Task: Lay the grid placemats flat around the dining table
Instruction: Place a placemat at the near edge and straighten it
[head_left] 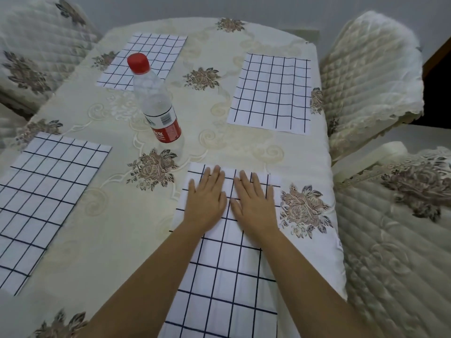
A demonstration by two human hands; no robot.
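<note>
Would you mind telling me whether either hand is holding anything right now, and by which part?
Nothing is held. The left hand and right hand lie flat, fingers straight, pressing on the far half of the nearest placemat.

left hand: flat, palm down, fingers straight and together | right hand: flat, palm down, fingers straight | hands side by side, thumbs nearly touching | both forearms bare, reaching forward

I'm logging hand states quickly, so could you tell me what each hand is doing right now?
Left hand: open, fingers straight, pressing flat on the near grid placemat.
Right hand: open, pressing flat on the same placemat.
</note>
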